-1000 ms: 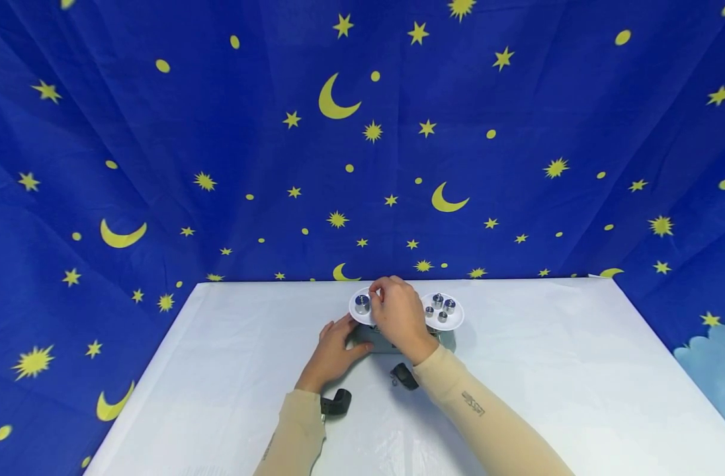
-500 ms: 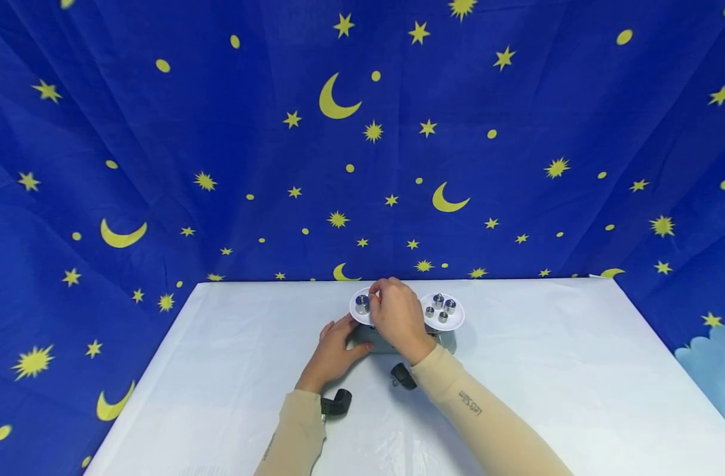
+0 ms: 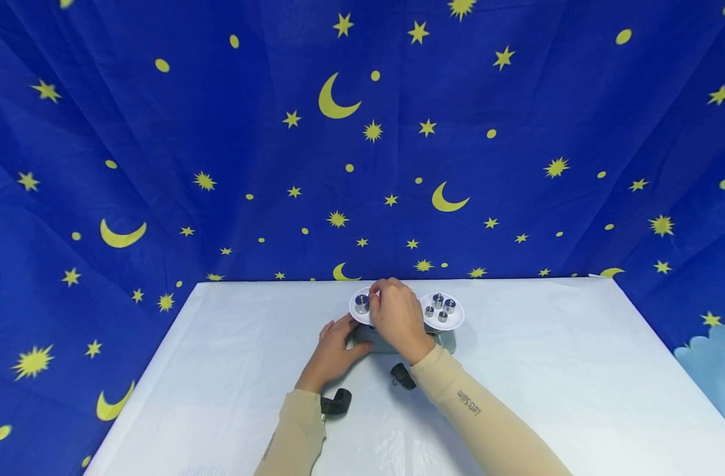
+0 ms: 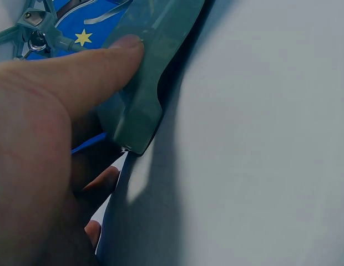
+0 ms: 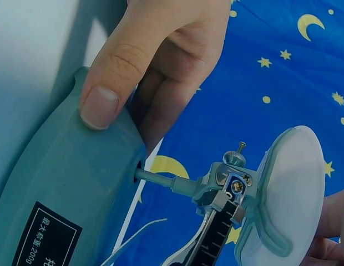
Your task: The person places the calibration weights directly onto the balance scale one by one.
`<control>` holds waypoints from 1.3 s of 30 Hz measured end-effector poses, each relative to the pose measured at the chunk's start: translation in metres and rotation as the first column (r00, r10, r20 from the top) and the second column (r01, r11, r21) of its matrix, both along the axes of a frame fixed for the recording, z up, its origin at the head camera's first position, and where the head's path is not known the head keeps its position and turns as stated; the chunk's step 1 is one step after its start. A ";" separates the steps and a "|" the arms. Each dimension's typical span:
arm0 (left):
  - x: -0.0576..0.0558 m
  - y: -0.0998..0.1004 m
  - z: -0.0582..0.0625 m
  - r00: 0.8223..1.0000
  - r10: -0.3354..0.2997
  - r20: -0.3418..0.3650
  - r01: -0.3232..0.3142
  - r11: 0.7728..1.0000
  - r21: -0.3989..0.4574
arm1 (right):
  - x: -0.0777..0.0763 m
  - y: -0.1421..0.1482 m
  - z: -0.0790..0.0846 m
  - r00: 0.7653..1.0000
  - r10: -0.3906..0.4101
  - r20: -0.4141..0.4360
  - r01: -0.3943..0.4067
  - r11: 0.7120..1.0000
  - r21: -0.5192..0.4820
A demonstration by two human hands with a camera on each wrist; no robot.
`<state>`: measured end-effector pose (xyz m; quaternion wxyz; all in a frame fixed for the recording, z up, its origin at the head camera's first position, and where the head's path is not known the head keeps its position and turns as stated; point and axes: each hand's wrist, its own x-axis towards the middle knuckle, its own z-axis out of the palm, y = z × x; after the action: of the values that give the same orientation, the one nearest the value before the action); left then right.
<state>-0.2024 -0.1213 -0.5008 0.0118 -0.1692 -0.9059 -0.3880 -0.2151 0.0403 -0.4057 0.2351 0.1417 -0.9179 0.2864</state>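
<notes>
A grey-green balance scale (image 3: 386, 345) with two white pans stands near the table's back edge. My left hand (image 3: 334, 354) grips the left end of its base. The right wrist view shows that left thumb (image 5: 102, 105) on the front of the base, with fingers behind. Over the left pan (image 3: 356, 318) is my right hand (image 3: 398, 318), fingertips together beside a metal weight (image 3: 362, 305); whether they pinch anything is hidden. Several smaller weights (image 3: 438, 301) sit on the right pan (image 3: 454, 322). Behind the tilted-looking pan (image 5: 305, 188), right fingers (image 5: 335, 221) show in the right wrist view.
A graduated beam (image 5: 216, 230) with a knurled screw (image 5: 236, 157) runs under the left pan. Black wrist devices (image 3: 339, 402) hang below the sleeves, over the white table (image 3: 547, 370). A blue star-and-moon curtain (image 3: 398, 152) closes off the back.
Almost nothing differs. My right forearm has shifted very slightly; both hands keep their places at the scale, and the visible weights stay where they were.
</notes>
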 end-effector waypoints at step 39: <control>-0.001 0.001 -0.001 1.000 0.015 -0.007 -0.015 1.000 -0.020 | 0.029 0.023 0.001 0.999 0.049 0.001 -0.049 0.989 -0.143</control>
<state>-0.2030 -0.1207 -0.5022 0.0161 -0.1635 -0.9109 -0.3784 -0.1858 0.0630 -0.4043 0.2354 0.1464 -0.8919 0.3573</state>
